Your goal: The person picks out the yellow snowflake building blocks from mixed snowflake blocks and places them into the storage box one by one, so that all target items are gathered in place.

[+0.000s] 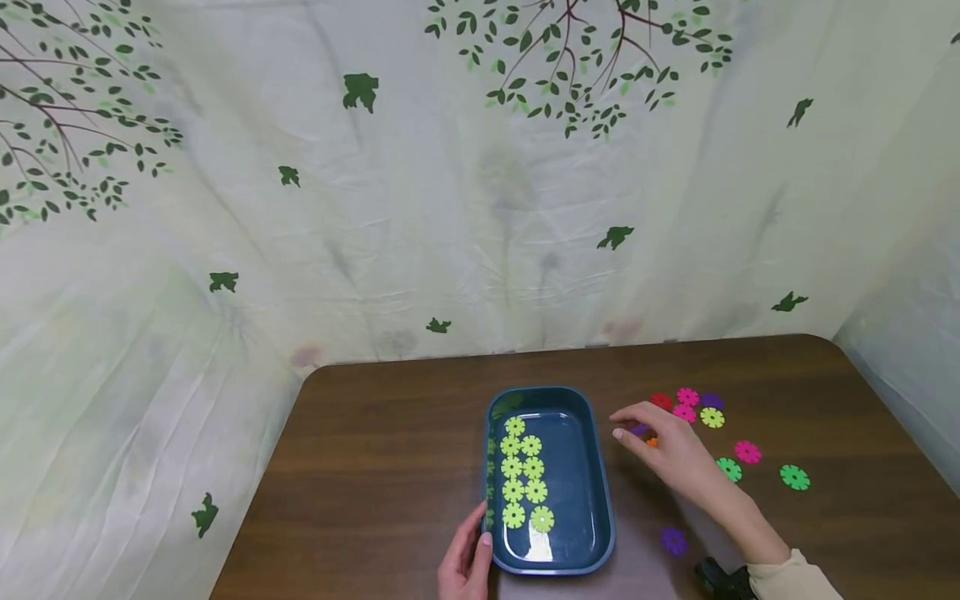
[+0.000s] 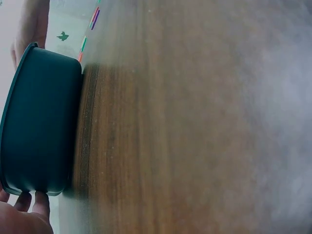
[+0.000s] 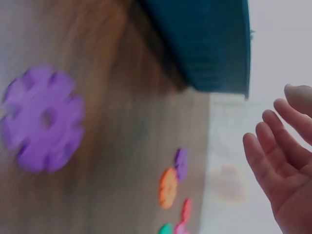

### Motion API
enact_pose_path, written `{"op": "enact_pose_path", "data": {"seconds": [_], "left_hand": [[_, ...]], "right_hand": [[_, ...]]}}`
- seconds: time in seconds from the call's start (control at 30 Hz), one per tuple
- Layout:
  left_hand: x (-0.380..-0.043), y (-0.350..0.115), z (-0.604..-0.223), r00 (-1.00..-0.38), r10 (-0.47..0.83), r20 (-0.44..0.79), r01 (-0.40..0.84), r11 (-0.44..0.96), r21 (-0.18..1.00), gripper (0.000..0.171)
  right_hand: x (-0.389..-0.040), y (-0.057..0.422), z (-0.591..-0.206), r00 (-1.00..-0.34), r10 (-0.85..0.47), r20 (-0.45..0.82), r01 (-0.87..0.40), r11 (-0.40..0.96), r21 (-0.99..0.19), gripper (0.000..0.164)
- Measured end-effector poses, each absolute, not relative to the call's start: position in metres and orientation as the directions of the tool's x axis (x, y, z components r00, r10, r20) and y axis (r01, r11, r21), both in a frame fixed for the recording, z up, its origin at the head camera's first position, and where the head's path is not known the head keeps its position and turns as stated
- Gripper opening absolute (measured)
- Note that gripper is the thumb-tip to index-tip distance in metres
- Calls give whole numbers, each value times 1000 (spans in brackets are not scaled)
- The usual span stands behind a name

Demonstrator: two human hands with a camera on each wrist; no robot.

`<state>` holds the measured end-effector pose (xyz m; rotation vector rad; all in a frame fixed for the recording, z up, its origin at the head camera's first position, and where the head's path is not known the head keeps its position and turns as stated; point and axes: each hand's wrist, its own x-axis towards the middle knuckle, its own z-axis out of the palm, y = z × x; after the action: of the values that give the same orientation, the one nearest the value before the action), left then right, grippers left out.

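A dark blue rectangular tray (image 1: 577,467) stands on the table, with several yellow-green flower-shaped notched discs (image 1: 533,467) in two columns along its left side. My left hand (image 1: 467,560) touches the tray's outer left side near the front corner; in the left wrist view its fingertips (image 2: 41,201) meet the wall below the rim. Right of the tray, my right hand (image 1: 678,454) hovers with thumb and fingers apart and nothing between them. Partly behind it lie a purple disc (image 1: 639,429) and an orange disc (image 1: 652,442). In the right wrist view its fingers (image 3: 275,141) are spread.
Pink (image 1: 747,452), green (image 1: 795,477), red (image 1: 661,401) and yellow-green (image 1: 712,417) discs lie on the brown table (image 1: 390,467) to the right. A purple disc (image 1: 673,541) lies nearer the front. A leaf-printed cloth (image 1: 487,250) hangs behind the table.
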<state>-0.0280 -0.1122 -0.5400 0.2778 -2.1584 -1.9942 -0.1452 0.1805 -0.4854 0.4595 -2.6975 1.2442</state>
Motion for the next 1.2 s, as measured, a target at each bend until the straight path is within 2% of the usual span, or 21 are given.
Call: {"op": "enact_pose_path", "data": {"seconds": [0.2, 0.43, 0.67, 0.87, 1.2], "left_hand": [[-28, -113, -539, -962, -272, 3, -25, 99, 995, 36], [-28, -113, -538, -959, -282, 9, -23, 110, 994, 35], [-28, -112, -540, -962, -271, 29, 7, 81, 997, 36], [-28, -112, -539, -958, -285, 14, -15, 101, 995, 35], [-28, -112, -539, -960, -280, 14, -11, 87, 996, 36]], "right_hand": [[-138, 198, -500, -940, -163, 298, -331, 638, -695, 13], [-135, 221, -506, -953, -117, 280, -282, 683, -674, 19], [-132, 246, -513, -968, -14, 252, -191, 695, -694, 24], [-132, 263, -513, -969, 29, 245, -152, 711, -686, 27], [-142, 287, -518, -974, -21, 225, -152, 795, -587, 34]]}}
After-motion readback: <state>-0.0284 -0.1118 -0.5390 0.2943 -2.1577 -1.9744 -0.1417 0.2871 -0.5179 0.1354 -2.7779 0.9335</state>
